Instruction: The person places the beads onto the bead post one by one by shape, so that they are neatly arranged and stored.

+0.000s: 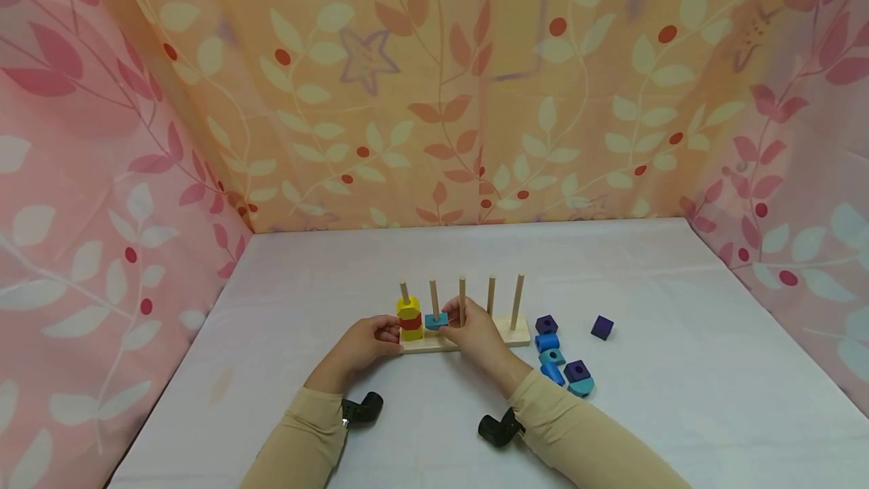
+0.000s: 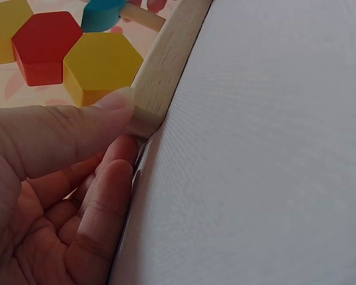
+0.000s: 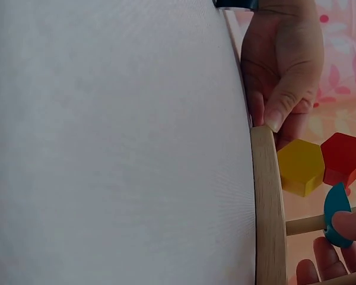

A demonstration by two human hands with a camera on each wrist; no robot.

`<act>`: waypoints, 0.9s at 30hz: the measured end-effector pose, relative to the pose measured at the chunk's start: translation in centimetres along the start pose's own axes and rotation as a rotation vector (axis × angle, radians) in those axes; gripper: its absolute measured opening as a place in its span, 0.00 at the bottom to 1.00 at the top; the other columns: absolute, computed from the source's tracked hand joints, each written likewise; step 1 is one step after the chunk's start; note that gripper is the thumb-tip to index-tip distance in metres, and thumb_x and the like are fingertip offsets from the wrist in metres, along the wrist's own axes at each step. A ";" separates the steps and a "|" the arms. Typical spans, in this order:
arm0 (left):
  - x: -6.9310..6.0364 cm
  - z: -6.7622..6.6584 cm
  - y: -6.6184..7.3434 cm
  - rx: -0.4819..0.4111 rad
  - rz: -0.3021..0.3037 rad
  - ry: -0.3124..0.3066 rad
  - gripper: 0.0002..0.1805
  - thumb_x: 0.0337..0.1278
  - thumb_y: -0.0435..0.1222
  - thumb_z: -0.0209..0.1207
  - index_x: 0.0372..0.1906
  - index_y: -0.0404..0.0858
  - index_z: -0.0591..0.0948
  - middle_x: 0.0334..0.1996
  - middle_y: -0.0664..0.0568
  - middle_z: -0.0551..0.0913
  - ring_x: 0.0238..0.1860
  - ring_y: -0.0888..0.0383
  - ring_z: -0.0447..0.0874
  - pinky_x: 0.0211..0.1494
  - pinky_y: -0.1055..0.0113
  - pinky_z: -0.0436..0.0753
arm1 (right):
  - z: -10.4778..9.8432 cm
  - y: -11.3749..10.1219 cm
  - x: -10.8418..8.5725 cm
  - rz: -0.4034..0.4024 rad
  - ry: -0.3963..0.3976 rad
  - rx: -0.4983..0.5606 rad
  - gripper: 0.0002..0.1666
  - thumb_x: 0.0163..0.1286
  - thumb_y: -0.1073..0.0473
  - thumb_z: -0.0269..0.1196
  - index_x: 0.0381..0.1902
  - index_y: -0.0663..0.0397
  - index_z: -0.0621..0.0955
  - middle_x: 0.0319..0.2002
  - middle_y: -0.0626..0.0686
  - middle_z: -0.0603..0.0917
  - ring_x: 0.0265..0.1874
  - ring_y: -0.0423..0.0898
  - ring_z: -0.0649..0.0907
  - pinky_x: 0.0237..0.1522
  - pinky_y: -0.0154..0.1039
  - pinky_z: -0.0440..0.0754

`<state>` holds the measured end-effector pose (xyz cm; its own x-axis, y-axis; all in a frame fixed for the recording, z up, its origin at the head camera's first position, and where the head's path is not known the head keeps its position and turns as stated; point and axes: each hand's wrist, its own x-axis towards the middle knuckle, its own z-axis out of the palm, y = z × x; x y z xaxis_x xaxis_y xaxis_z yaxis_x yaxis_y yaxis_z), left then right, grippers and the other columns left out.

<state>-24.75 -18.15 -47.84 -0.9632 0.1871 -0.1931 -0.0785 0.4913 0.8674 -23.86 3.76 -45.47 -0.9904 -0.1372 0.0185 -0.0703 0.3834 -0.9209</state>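
A wooden peg base [image 1: 519, 334] with several upright pegs stands on the table. My left hand [image 1: 363, 342] grips its left end, thumb on the corner in the left wrist view. On the leftmost peg sit a yellow hexagonal block [image 3: 300, 168], a red hexagonal block [image 3: 343, 158] above it, and another yellow block [image 1: 408, 306] on top. My right hand [image 1: 479, 336] pinches a teal half-round block [image 3: 336, 208] threaded on the second peg. In the right wrist view, bare peg shows between this block and the base. The other pegs carry no blocks.
Right of the base lie loose blocks: purple blocks [image 1: 577, 370], blue blocks [image 1: 547, 342] and teal blocks [image 1: 581, 387]. One purple block [image 1: 602, 327] lies apart, farther right. Patterned cloth [image 1: 475, 96] hangs behind and along both sides of the white table [image 1: 305, 270].
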 end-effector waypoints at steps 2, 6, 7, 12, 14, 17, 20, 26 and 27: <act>0.0 0.0 -0.1 0.006 0.004 0.001 0.25 0.42 0.31 0.68 0.50 0.35 0.76 0.35 0.52 0.79 0.36 0.58 0.76 0.41 0.68 0.77 | 0.0 0.0 0.0 -0.008 0.000 -0.017 0.15 0.53 0.68 0.67 0.37 0.57 0.74 0.33 0.52 0.77 0.33 0.45 0.76 0.40 0.40 0.76; 0.1 0.1 -0.3 0.007 -0.005 0.005 0.24 0.42 0.32 0.68 0.50 0.36 0.76 0.35 0.53 0.79 0.36 0.59 0.76 0.41 0.67 0.77 | 0.0 0.1 0.0 -0.016 0.000 -0.046 0.15 0.51 0.69 0.67 0.36 0.57 0.74 0.31 0.51 0.77 0.32 0.44 0.77 0.39 0.39 0.76; 0.1 0.1 -0.3 0.008 -0.004 0.006 0.24 0.42 0.31 0.68 0.50 0.36 0.76 0.35 0.53 0.79 0.36 0.59 0.76 0.41 0.67 0.77 | 0.0 0.1 -0.1 -0.015 0.000 -0.050 0.15 0.51 0.69 0.67 0.36 0.57 0.74 0.31 0.51 0.77 0.32 0.44 0.77 0.39 0.40 0.77; 0.1 0.0 -0.2 0.006 0.008 0.001 0.24 0.43 0.32 0.68 0.50 0.36 0.76 0.35 0.53 0.78 0.36 0.59 0.75 0.41 0.67 0.77 | -0.1 -0.1 -0.1 -0.007 -0.001 -0.082 0.15 0.51 0.69 0.66 0.37 0.59 0.75 0.31 0.51 0.78 0.32 0.44 0.78 0.39 0.41 0.77; 0.1 0.0 -0.2 0.006 0.008 -0.001 0.24 0.43 0.33 0.68 0.50 0.36 0.76 0.35 0.53 0.78 0.36 0.59 0.75 0.41 0.68 0.77 | -0.1 -0.2 -0.2 -0.006 -0.003 -0.095 0.15 0.51 0.69 0.66 0.37 0.60 0.75 0.30 0.51 0.78 0.31 0.44 0.77 0.39 0.41 0.77; 0.0 0.0 -0.1 -0.001 0.001 0.001 0.24 0.43 0.33 0.68 0.51 0.36 0.76 0.35 0.53 0.78 0.36 0.58 0.75 0.42 0.68 0.77 | -0.2 -0.4 -0.2 -0.002 -0.004 -0.104 0.14 0.51 0.69 0.66 0.36 0.60 0.75 0.29 0.51 0.78 0.31 0.44 0.77 0.38 0.41 0.76; 0.1 -0.1 -0.2 -0.008 -0.003 0.003 0.25 0.43 0.32 0.68 0.51 0.36 0.76 0.35 0.52 0.78 0.36 0.58 0.75 0.42 0.68 0.77 | -0.3 -0.4 -0.1 0.009 0.000 -0.107 0.13 0.52 0.69 0.66 0.35 0.58 0.75 0.29 0.51 0.78 0.31 0.44 0.77 0.37 0.40 0.76; 0.0 0.0 -0.1 -0.016 0.001 0.004 0.24 0.43 0.32 0.68 0.51 0.36 0.76 0.35 0.52 0.78 0.36 0.58 0.75 0.41 0.68 0.77 | -0.3 -0.2 -0.1 0.007 -0.003 -0.098 0.14 0.52 0.69 0.65 0.37 0.58 0.75 0.33 0.53 0.80 0.34 0.46 0.79 0.40 0.42 0.77; 0.0 0.0 -0.1 -0.017 0.000 0.005 0.24 0.43 0.32 0.68 0.50 0.37 0.76 0.35 0.52 0.78 0.36 0.58 0.75 0.41 0.68 0.77 | -0.3 -0.2 -0.1 0.010 -0.006 -0.090 0.14 0.53 0.69 0.65 0.38 0.59 0.75 0.35 0.54 0.80 0.36 0.47 0.79 0.41 0.42 0.77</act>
<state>-24.74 -18.22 -47.89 -0.9643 0.1829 -0.1914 -0.0832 0.4770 0.8750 -23.80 4.00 -45.13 -0.9903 -0.1385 0.0072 -0.0715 0.4653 -0.8823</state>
